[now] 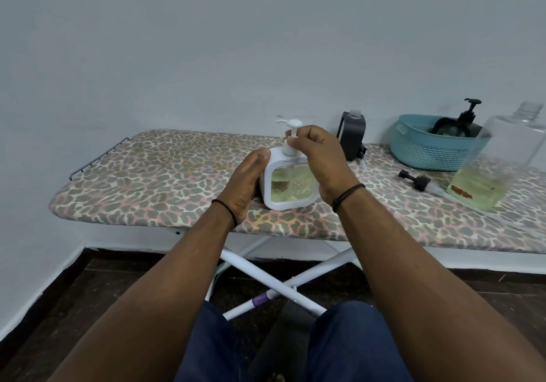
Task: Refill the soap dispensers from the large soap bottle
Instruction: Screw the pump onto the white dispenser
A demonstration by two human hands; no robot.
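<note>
Near the front edge of the ironing board (153, 180), the white soap dispenser (291, 185) is standing upright; the left hand (246, 182) is gripping its side while the right hand (320, 157) is pinching its pump (291, 135). The large soap bottle (499, 160) is standing toward the right end.

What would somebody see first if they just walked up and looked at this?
First, the two hands in the middle: the left hand steadies the white soap dispenser while the right hand pinches its pump. It stands on a leopard-print ironing board. At the right edge stands the large soap bottle, with only a little yellow soap at the bottom.
</note>
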